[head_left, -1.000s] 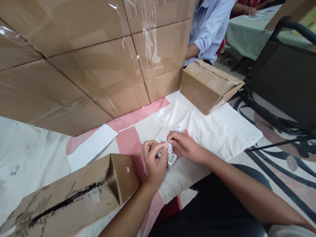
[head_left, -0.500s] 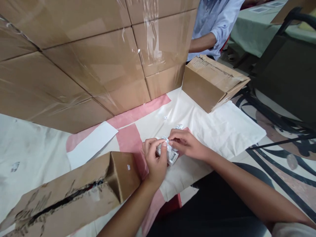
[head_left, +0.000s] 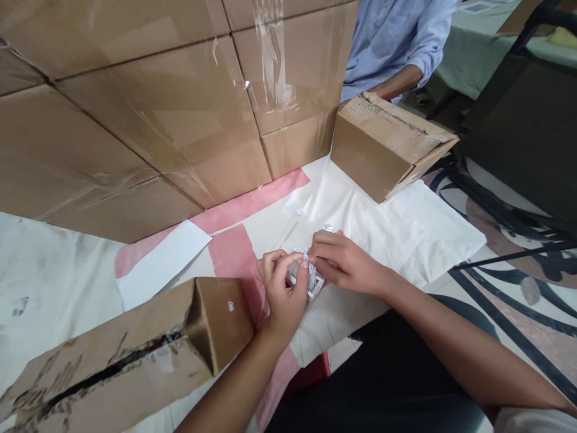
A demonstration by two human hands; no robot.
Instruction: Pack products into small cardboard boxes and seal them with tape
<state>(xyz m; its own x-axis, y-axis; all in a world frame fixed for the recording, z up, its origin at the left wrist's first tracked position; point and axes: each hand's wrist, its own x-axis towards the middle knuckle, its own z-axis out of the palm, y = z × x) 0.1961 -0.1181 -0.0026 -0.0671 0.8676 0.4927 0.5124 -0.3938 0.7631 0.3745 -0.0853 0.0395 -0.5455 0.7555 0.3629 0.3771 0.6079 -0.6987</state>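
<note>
A small white box with a barcode label on its end sits between my hands, low over the cloth. My left hand is closed around its left side, thumb on top. On the box's upper face, the fingers of my right hand are pinched together against a small whitish printed piece, which looks like a sticker or wrapper. Fingers cover much of that piece, so its exact kind is unclear. Just behind the right hand lies another small, shiny printed scrap.
A wall of taped cartons rises at the back. One brown carton stands at right, and a torn-topped carton at front left. White paper lies on the pink-and-white cloth. Beyond sits a person in a blue shirt.
My hands stay at the box, with only slight finger movement. The view has shifted a little. The other person's forearm has dropped lower behind the right carton.
</note>
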